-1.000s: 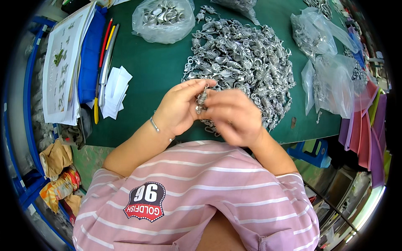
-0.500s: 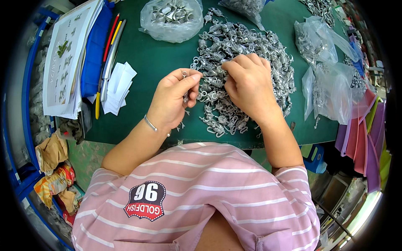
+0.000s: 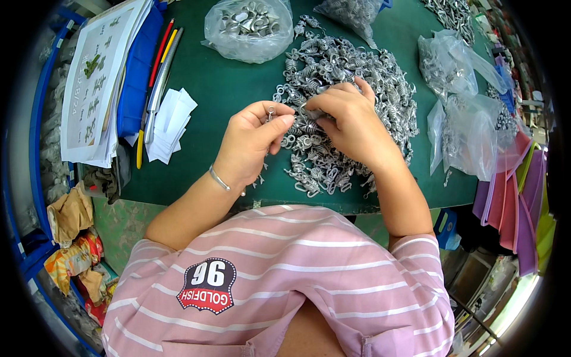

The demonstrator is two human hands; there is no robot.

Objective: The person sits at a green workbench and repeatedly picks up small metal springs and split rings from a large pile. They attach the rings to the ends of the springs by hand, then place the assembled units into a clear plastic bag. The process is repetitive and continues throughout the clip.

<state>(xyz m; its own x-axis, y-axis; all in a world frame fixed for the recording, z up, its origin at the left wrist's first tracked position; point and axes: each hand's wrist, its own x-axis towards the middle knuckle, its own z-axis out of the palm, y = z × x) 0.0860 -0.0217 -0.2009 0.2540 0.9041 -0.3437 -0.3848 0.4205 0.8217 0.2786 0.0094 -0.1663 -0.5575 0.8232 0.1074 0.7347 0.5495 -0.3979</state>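
Note:
A large heap of small grey metal castings (image 3: 380,89), many with coiled bodies and ring ends, lies on the green table. At its left edge my left hand (image 3: 257,131) is closed on a small metal casting (image 3: 271,111); a ringed end sticks up between thumb and forefinger, and more metal shows below the palm. My right hand (image 3: 351,122) is over the middle of the heap, fingers curled and thumb beneath them. Something grey shows by its fingertips, but I cannot tell whether it is held or part of the heap.
Behind stands a clear bag of curved metal pieces (image 3: 250,27). Clear plastic bags (image 3: 470,128) with castings lie at the right. At the left are printed sheets (image 3: 92,89), a blue bin (image 3: 140,77), pencils (image 3: 159,59) and white paper slips (image 3: 169,128). Purple and pink sheets (image 3: 511,202) hang at the right edge.
My left hand has shifted slightly right, toward the heap, still gripping its casting. The right hand has lowered a little and turned, its fingers reaching more to the left.

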